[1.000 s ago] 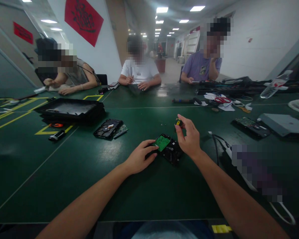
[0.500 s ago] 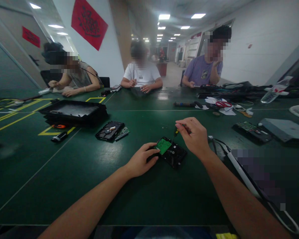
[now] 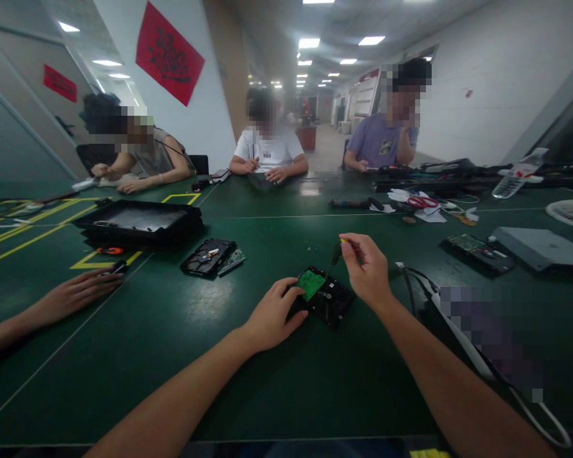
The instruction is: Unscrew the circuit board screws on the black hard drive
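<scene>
A black hard drive (image 3: 332,300) with a green circuit board (image 3: 311,283) on top lies on the green table in front of me. My left hand (image 3: 272,316) rests on the drive's left edge, its fingers curled against it. Above the drive, my right hand (image 3: 368,269) is closed on a small screwdriver (image 3: 337,252) with a yellow and black handle. The screwdriver's tip points down at the circuit board.
Another opened drive (image 3: 207,256) and a stack of black trays (image 3: 141,221) lie to the left. A co-worker's hand (image 3: 79,292) reaches in from the left by a small black tool. Cables (image 3: 417,280), boards, scissors (image 3: 423,202) and a bottle sit right. Three people sit opposite.
A co-worker's hand has come in from the left edge. My right hand has kept the screwdriver over the drive, and my left hand has stayed on the drive.
</scene>
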### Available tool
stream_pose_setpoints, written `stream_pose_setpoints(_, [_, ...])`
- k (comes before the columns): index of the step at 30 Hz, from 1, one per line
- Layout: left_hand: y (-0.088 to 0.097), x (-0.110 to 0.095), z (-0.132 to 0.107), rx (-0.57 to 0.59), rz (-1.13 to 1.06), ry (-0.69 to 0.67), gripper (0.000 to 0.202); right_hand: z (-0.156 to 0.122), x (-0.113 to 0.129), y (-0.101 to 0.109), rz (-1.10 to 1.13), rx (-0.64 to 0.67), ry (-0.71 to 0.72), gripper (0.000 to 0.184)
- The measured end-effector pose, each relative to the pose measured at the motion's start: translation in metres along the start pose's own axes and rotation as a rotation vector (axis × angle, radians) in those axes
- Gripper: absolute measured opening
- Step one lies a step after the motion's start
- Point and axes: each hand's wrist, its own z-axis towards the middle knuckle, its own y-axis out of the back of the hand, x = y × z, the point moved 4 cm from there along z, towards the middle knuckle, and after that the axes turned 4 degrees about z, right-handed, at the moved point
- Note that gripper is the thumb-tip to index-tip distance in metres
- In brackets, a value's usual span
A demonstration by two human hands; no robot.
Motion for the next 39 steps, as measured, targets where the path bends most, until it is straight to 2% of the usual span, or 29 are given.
stream_pose_setpoints(5, [-0.002, -0.009, 0.004, -0.061, 0.095, -0.027, 0.037, -0.007, 0.007, -0.003, -0.078, 0.015, 0.094, 0.022])
stream_pose_setpoints(11, [-0.008, -0.036, 0.008, -0.062, 0.106, -0.146, 0.034, -0.017, -0.005, -0.014, -0.092, 0.042, 0.094, 0.048])
stream_pose_setpoints(15, [-0.022, -0.053, 0.009, -0.017, 0.134, -0.134, 0.065, -0.021, -0.013, -0.018, -0.057, 0.061, 0.043, 0.051])
stream_pose_setpoints(17, [-0.027, -0.055, 0.009, -0.014, 0.139, -0.08, 0.077, -0.022, -0.014, -0.019, -0.032, 0.082, 0.029, 0.052])
stream_pose_setpoints(19, [-0.031, -0.054, 0.009, -0.022, 0.14, -0.04, 0.079, -0.021, -0.013, -0.02, -0.045, 0.09, 0.035, 0.052])
stream_pose_setpoints(24, [-0.035, -0.054, 0.013, -0.028, 0.187, -0.029, 0.072, -0.02, -0.01, -0.021, -0.112, 0.067, 0.1, 0.054])
stream_pose_setpoints(29, [-0.037, -0.059, 0.015, -0.004, 0.2, -0.02, 0.072, -0.024, -0.017, -0.026, -0.08, 0.069, 0.043, 0.063])
stream_pose_setpoints(33, [-0.039, -0.059, 0.017, -0.013, 0.183, -0.01, 0.073, -0.025, -0.017, -0.029, -0.064, 0.104, 0.024, 0.062])
stream_pose_setpoints(39, [-0.045, -0.056, 0.032, -0.01, 0.199, -0.016, 0.072, -0.023, -0.019, -0.028, -0.082, 0.081, 0.064, 0.058])
